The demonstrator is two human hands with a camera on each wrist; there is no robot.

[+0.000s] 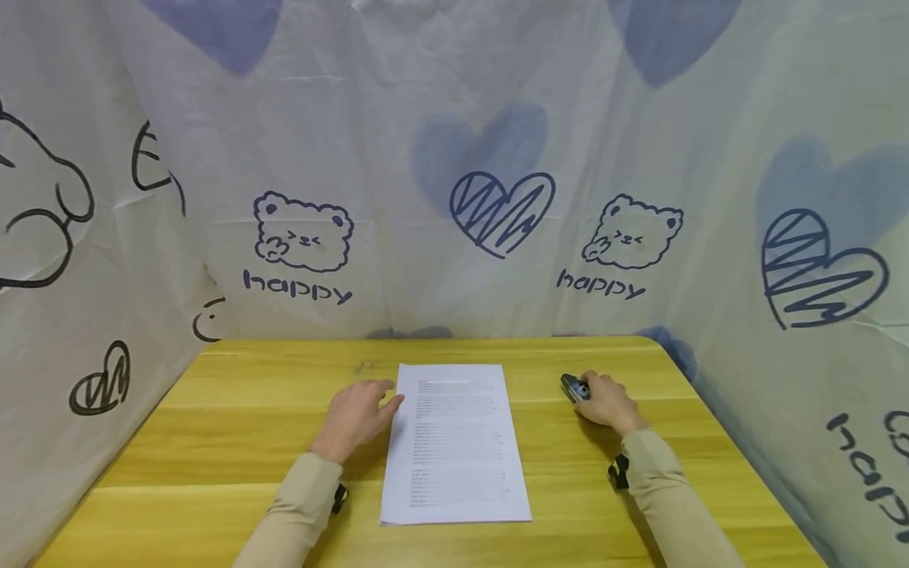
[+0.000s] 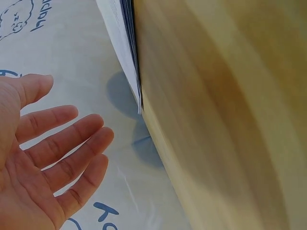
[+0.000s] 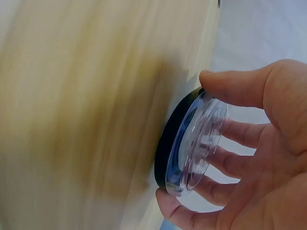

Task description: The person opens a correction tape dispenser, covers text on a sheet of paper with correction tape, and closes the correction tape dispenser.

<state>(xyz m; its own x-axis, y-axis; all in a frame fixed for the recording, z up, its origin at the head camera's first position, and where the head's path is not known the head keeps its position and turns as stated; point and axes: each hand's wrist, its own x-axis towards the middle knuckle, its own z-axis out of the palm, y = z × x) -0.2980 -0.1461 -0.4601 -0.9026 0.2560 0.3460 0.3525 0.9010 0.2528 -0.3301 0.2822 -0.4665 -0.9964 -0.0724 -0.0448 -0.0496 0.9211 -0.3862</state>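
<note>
The two sleeves [image 1: 685, 509] lie nearest the camera, one on each side of the printed sheets [image 1: 458, 442], which serve as the landmark. The sheets rest flat on the table [image 1: 213, 450], long sides running away from the person; this orientation apparently suits reading from the near side. The left hand [image 1: 355, 418] is positioned at the sheets' left edge, fingers loosely extended and parted, gripping nothing; its thumb overlaps that edge in the head view, but contact cannot be confirmed. To the right of the sheets, the right hand [image 1: 608, 402] grips a clear-and-dark device [image 1: 576, 388] by its rim, thumb and little finger at opposite ends. This span probably limits tilting. Whether the device touches the tabletop cannot be determined.

Clearance: tabletop separates the sheets from the device, permitting sideways travel. Beyond the sheets, a narrower strip ends at the patterned cloth [image 1: 405, 87], which limits reach.
</note>
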